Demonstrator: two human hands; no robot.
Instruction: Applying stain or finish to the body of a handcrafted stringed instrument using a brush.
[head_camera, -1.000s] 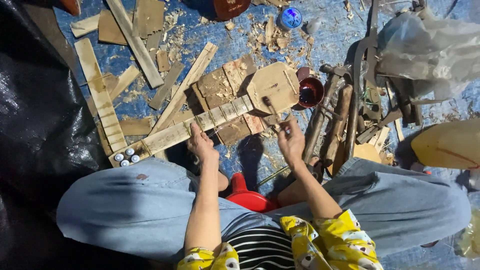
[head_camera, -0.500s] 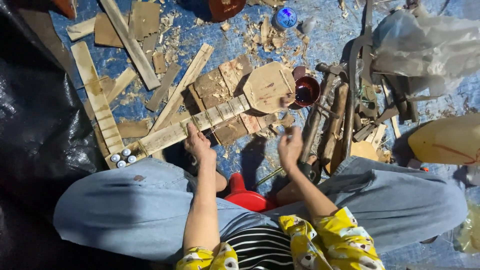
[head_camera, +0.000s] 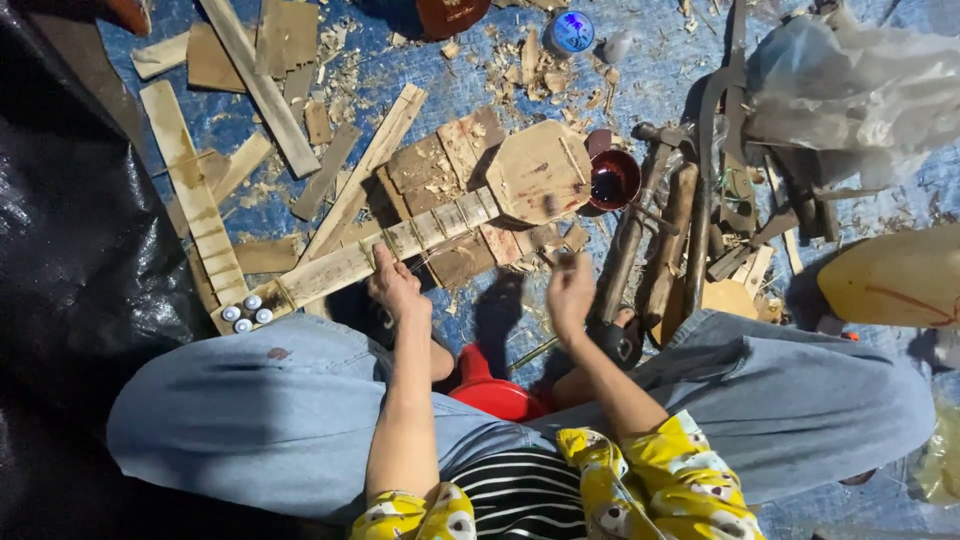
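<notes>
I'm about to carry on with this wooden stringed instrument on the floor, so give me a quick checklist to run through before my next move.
1. Left hand steadying the instrument neck: ok, it rests on the neck.
2. Right hand grip: cannot tell, blurred; it is raised near the instrument body, and any tool in it is unclear.
3. Instrument lying flat across the wood scraps: ok.
4. Red bowl of dark liquid clear of the work: not ok, it sits right against the body.
5. Tuning pegs present at the neck's end: ok.
6. Hand tools beside the right knee: ok, close by.
</notes>
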